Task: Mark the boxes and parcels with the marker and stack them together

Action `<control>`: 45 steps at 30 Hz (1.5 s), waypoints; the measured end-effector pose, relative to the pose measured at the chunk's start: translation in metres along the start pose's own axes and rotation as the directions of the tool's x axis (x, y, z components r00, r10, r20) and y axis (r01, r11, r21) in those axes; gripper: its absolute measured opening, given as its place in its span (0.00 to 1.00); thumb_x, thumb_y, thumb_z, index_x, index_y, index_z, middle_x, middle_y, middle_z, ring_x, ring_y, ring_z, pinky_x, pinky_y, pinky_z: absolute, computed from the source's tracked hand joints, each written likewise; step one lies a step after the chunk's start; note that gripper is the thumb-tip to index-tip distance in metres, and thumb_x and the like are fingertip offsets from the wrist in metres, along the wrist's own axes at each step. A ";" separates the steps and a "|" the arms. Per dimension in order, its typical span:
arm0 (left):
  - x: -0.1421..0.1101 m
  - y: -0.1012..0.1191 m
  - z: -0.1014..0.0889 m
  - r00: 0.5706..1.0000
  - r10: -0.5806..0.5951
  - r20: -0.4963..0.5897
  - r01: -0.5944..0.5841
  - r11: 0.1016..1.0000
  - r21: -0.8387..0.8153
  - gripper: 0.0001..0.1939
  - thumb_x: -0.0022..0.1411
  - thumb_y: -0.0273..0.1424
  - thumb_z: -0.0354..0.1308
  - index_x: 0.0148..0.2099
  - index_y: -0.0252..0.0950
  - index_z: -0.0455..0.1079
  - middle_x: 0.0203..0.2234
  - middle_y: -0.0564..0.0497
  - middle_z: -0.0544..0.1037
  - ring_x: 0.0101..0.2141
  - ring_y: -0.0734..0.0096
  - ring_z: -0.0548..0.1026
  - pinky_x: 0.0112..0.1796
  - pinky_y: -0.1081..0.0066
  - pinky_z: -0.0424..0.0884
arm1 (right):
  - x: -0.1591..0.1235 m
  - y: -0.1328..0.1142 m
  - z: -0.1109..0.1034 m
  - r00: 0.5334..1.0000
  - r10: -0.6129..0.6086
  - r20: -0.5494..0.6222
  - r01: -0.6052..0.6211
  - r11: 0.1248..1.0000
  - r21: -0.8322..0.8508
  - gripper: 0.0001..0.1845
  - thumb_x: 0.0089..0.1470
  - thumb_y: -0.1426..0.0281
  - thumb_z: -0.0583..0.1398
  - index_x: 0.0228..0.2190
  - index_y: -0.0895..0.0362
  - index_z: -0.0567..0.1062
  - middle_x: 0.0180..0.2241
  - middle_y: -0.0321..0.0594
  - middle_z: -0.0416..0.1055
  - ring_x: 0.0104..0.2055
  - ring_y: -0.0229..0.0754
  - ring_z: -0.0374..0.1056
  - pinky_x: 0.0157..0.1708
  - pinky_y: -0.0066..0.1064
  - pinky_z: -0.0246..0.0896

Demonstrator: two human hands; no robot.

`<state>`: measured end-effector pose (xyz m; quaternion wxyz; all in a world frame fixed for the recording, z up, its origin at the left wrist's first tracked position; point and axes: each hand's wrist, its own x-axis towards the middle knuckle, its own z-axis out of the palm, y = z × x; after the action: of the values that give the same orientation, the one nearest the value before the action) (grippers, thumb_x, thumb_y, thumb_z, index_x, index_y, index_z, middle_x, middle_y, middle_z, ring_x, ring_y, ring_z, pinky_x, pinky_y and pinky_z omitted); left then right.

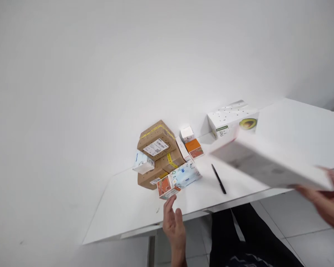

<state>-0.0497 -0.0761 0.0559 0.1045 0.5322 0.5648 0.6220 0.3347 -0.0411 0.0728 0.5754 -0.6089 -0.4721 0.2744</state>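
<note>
My right hand (327, 202) grips one end of a long white box (269, 163), tilted over the right part of the table and blurred by motion. Its far end overlaps the view of a white box with an avocado picture (233, 120). At the front edge, my left hand (174, 224) is open, fingers apart, just below a small box with an orange picture (167, 186). Whether a fingertip touches that box, I cannot tell. Beside it lies a light blue floral box (186, 175). Between the hands lies a black pen (218, 179).
Brown cardboard boxes (157, 140) with yellow tape are stacked near the wall. A white-and-blue box (143, 162) leans at their left. An orange-topped box (195, 148) and a small white box (187, 133) stand to their right. The white table (122, 207) ends above my legs.
</note>
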 end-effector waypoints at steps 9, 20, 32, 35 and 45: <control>-0.011 -0.013 -0.012 0.911 -0.410 0.051 0.413 0.902 -0.124 0.33 0.62 0.54 0.48 0.61 0.39 0.61 0.61 0.43 0.64 0.61 0.57 0.60 0.60 0.60 0.56 | -0.025 -0.022 0.130 0.612 -0.105 0.784 0.104 0.993 0.052 0.23 0.53 0.53 0.59 0.48 0.51 0.71 0.41 0.40 0.75 0.39 0.47 0.71 0.40 0.35 0.69; -0.025 -0.025 0.001 0.861 -0.503 0.078 0.504 0.863 0.002 0.31 0.64 0.47 0.51 0.64 0.39 0.55 0.64 0.43 0.58 0.64 0.62 0.54 0.61 0.65 0.53 | -0.005 0.034 0.151 0.686 -0.089 0.722 0.141 0.990 -0.012 0.24 0.55 0.55 0.54 0.51 0.51 0.70 0.47 0.46 0.72 0.45 0.50 0.71 0.42 0.40 0.69; -0.029 -0.033 -0.006 0.888 -0.446 0.109 0.455 0.887 -0.079 0.41 0.53 0.37 0.66 0.65 0.42 0.52 0.60 0.42 0.63 0.61 0.60 0.60 0.60 0.61 0.55 | 0.016 0.055 0.171 0.763 0.002 0.647 0.511 0.611 -0.605 0.26 0.56 0.67 0.48 0.54 0.59 0.68 0.33 0.49 0.68 0.27 0.49 0.68 0.27 0.40 0.63; -0.019 -0.037 -0.025 0.959 -0.283 -0.031 0.281 0.958 -0.054 0.35 0.53 0.38 0.65 0.61 0.41 0.59 0.55 0.42 0.67 0.58 0.58 0.64 0.58 0.59 0.58 | 0.032 0.062 0.155 0.812 0.042 0.582 0.451 0.588 -0.672 0.24 0.55 0.67 0.48 0.52 0.58 0.69 0.33 0.50 0.68 0.27 0.51 0.68 0.27 0.40 0.63; 0.026 0.003 -0.089 0.844 -0.411 -0.344 0.045 0.694 -0.718 0.23 0.60 0.54 0.46 0.33 0.48 0.77 0.47 0.55 0.76 0.49 0.62 0.71 0.49 0.58 0.67 | 0.029 -0.022 0.110 0.963 0.103 0.251 -0.157 0.965 0.208 0.20 0.49 0.58 0.60 0.45 0.46 0.72 0.17 0.30 0.56 0.19 0.39 0.52 0.23 0.35 0.54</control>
<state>-0.1285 -0.1101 0.0906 0.2294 0.2065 0.3654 0.8782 0.2444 0.0306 0.0799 0.5607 -0.5322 -0.4620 0.4347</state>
